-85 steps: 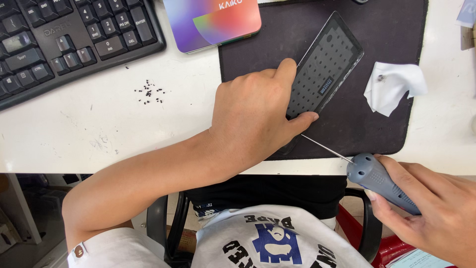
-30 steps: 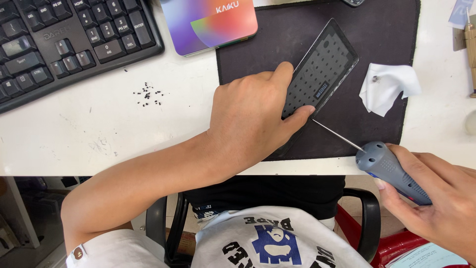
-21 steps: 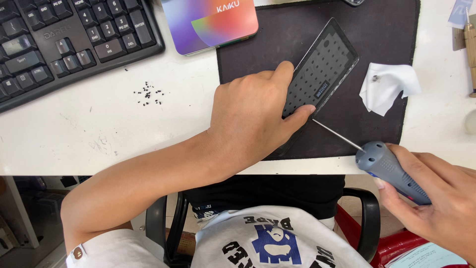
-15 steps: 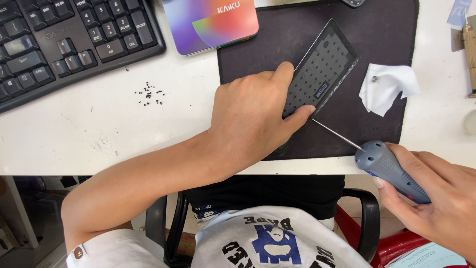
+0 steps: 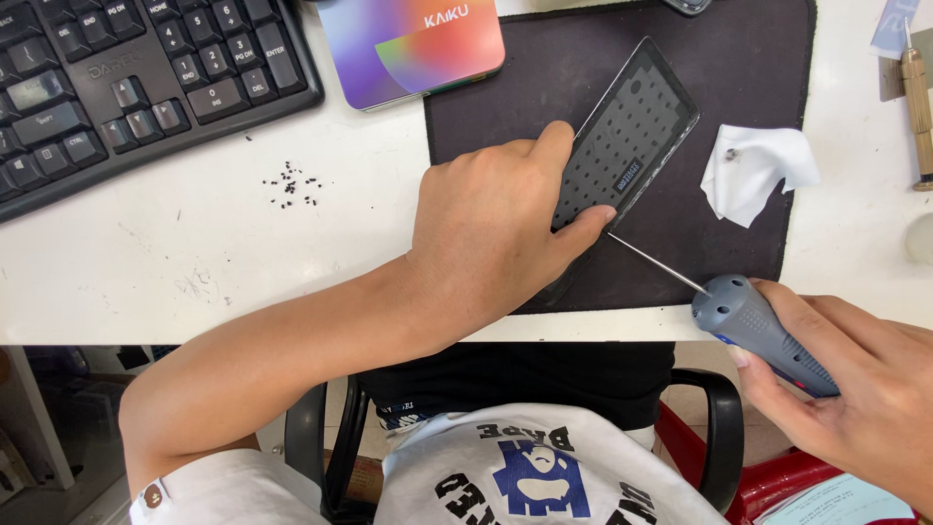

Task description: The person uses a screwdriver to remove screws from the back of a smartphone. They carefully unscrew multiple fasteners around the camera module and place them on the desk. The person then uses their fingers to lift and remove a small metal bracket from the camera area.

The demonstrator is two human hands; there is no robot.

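Right hand [image 5: 855, 389], nearest, at the table edge: grip closed around a grey screwdriver [image 5: 763, 331], thin shaft angled up-left, tip meeting the lower edge of the dark perforated panel [image 5: 627, 136]. Left hand [image 5: 486, 228] pressed flat on that panel, fingers clamping its sides. Panel lies tilted on a black mat [image 5: 748, 58]. Beyond: white cloth [image 5: 753, 175], loose screws [image 5: 290, 185], keyboard [image 5: 126, 78].
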